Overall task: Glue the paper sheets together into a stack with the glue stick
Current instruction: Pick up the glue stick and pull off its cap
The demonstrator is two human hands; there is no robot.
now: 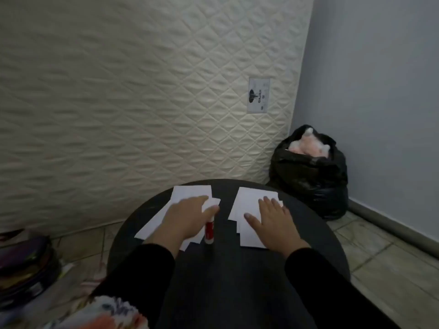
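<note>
Two spreads of white paper sheets lie on a round dark table (237, 269). The left sheets (190, 192) fan out loosely, and my left hand (185, 218) rests over them. Its thumb and fingers close around the white top of a red-and-white glue stick (209, 230), which stands upright on the table between the two spreads. The right sheets (249, 198) overlap in a rough stack. My right hand (270, 219) lies flat on that stack, palm down with fingers spread, holding nothing.
A quilted mattress (142, 91) leans upright behind the table. A stuffed black plastic bag (308, 172) sits on the tiled floor at the back right, against a blue wall. Dark bags and clutter (23, 264) lie on the floor at left.
</note>
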